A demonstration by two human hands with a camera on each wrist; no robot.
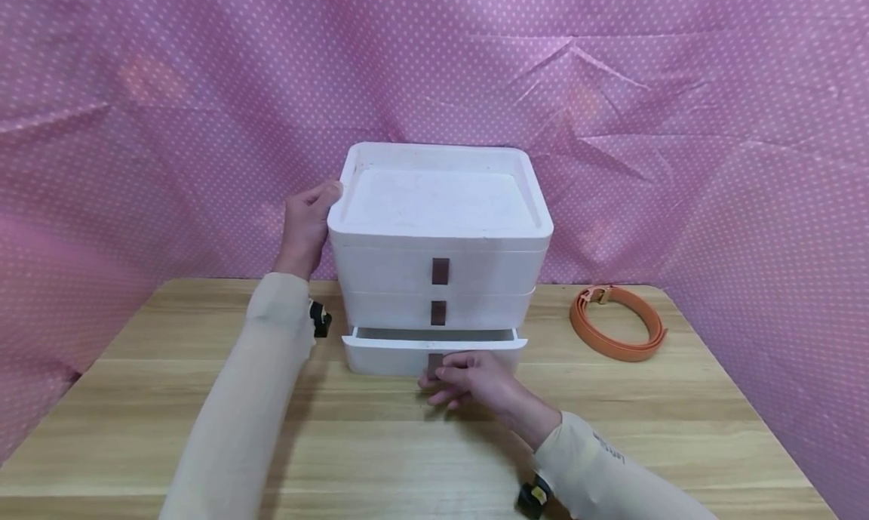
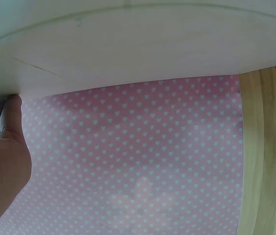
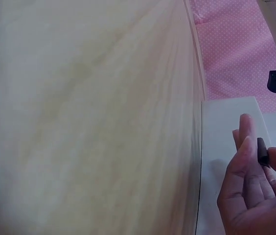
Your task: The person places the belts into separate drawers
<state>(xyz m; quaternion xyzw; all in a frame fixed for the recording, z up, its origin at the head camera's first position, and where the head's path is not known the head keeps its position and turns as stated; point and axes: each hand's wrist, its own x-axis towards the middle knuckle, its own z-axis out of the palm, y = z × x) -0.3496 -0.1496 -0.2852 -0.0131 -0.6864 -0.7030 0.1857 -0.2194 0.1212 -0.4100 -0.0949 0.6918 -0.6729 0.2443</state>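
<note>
Pinching brown tab (image 1: 435, 364) of partly open bottom drawer (image 1: 390, 359) with right hand (image 1: 485, 384); touching side of white drawer unit (image 1: 441, 195) with left hand (image 1: 305, 222).
Gripping tab between thumb and fingers on the right, at front of drawer. Pressing against unit's left side near top rim on the left, fingers looking fairly straight, can't see tips clearly. Wearing cream sleeves (image 1: 231, 422), with small black device (image 1: 320, 320) by each wrist. Can see unit standing upright, mid-table near back edge; upper two drawers (image 1: 387, 271) closed, shallow tray on top. Also see orange-brown belt (image 1: 607, 345) coiled on wooden table (image 1: 115, 399), right of unit, well apart. Hung behind and at both sides with pink heart-print cloth (image 1: 434, 60).
</note>
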